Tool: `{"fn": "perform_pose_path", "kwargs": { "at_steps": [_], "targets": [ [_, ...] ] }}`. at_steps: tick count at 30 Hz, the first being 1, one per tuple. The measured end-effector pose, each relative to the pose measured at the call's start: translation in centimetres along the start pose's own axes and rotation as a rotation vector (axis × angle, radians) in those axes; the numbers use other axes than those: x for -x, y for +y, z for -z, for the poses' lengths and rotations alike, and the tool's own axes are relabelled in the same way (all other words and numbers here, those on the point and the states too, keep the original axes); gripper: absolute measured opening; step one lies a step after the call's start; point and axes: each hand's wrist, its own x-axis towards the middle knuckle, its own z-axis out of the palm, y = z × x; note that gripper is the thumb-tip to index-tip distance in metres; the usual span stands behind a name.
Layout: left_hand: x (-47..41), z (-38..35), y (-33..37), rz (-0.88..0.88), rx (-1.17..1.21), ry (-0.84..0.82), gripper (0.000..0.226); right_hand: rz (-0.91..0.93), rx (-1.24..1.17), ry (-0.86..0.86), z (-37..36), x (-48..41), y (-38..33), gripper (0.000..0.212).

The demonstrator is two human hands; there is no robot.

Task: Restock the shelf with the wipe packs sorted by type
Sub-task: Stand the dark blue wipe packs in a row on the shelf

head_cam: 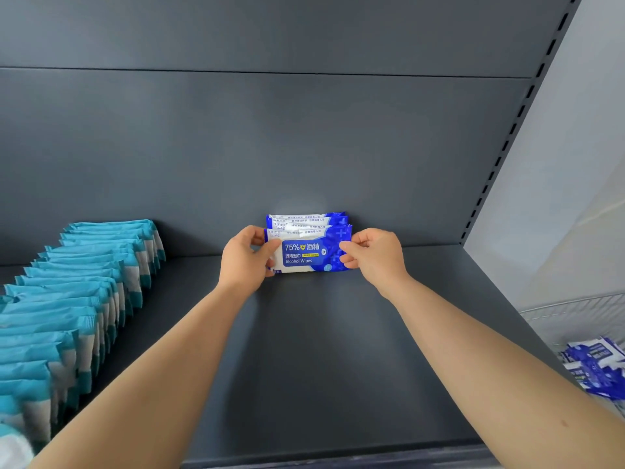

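Note:
A blue and white alcohol wipe pack (306, 256) stands upright on the dark grey shelf (304, 367), at the front of a short row of like packs (306, 221) against the back panel. My left hand (245, 260) pinches its left end, thumb in front and fingers behind. At the pack's right end, my right hand (373, 255) pinches it in the same way. A long row of teal wipe packs (77, 299) stands on edge along the left side of the shelf.
A wire basket (575, 316) at the lower right holds more blue alcohol wipe packs (597, 367). A slotted upright (517, 120) runs up the shelf's right side next to a pale wall. Bare shelf lies between the two rows.

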Motion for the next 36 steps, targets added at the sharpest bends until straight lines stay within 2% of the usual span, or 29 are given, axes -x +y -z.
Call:
{"fn": "perform_pose_path", "kwargs": {
  "at_steps": [4,7,9,12,15,17,25,36],
  "targets": [
    [-0.1,0.6,0.0,0.031,-0.022,-0.026,0.012,0.016,0.061,-0.002,0.3,-0.2,0.0,0.005],
    [0.3,1.0,0.3,-0.049,-0.189,-0.004,0.021,0.09,0.212,0.004,0.9,-0.1,0.1,0.015],
    [0.7,1.1,0.7,-0.159,-0.362,0.084,0.036,0.124,0.346,-0.001,1.7,0.3,-0.1,0.027],
    [1.8,0.4,1.9,-0.403,-0.6,0.194,0.038,0.199,0.513,-0.021,3.3,1.4,-0.5,0.039],
    [3.4,-1.7,3.5,-0.661,-0.789,0.155,0.031,0.303,0.748,-0.048,5.6,3.0,-0.9,0.044],
    [4.8,-3.7,4.4,-0.761,-0.836,0.108,0.025,0.349,0.846,-0.059,7.6,4.2,-1.0,0.044],
    [11.3,-15.8,9.6,-0.863,-0.878,-0.108,0.023,0.358,0.972,0.003,20.1,7.0,2.2,0.045],
    [21.5,-41.7,17.3,-0.856,-0.695,-0.255,0.035,0.183,1.053,0.073,47.2,8.8,12.3,0.043]
  ]
}}
